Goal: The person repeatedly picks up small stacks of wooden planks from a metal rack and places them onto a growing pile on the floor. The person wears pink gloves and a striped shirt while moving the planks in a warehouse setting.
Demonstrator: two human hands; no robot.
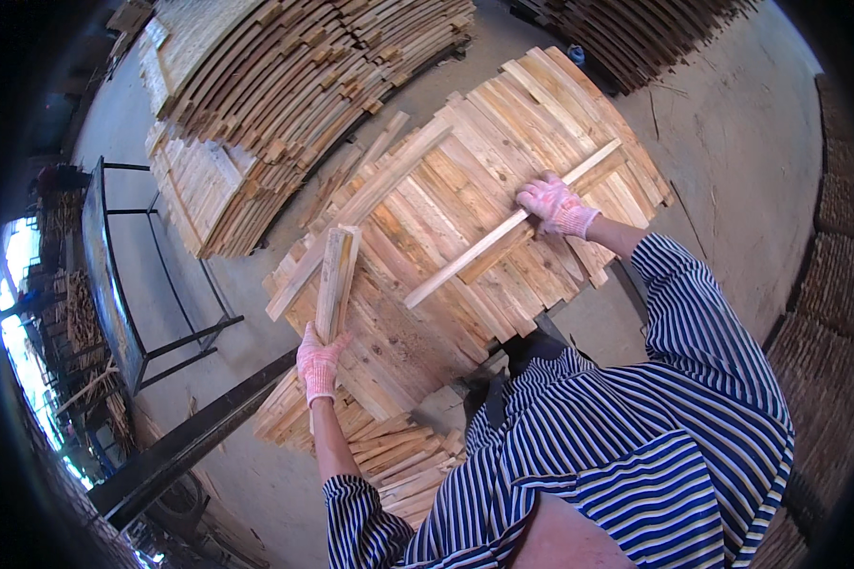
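In front of me lies a wide layer of pale wooden planks (403,332) side by side, with uneven ends. My left hand (321,362), in a pink-and-white knit glove, is closed around the near end of a small bundle of wooden strips (337,280), which points away from me over the left part of the planks. My right hand (555,204), gloved alike, has its fingers curled over a long thin wooden strip (470,257) lying slantwise across the planks. Another long board (389,182) rests across the layer's far left side.
Tall stacks of planks (285,85) stand at the far left. A black metal frame (114,275) is at the left, and a dark beam (199,436) runs in front of it. Loose wood pieces (417,474) lie below the planks. Dark slat stacks (835,237) line the right.
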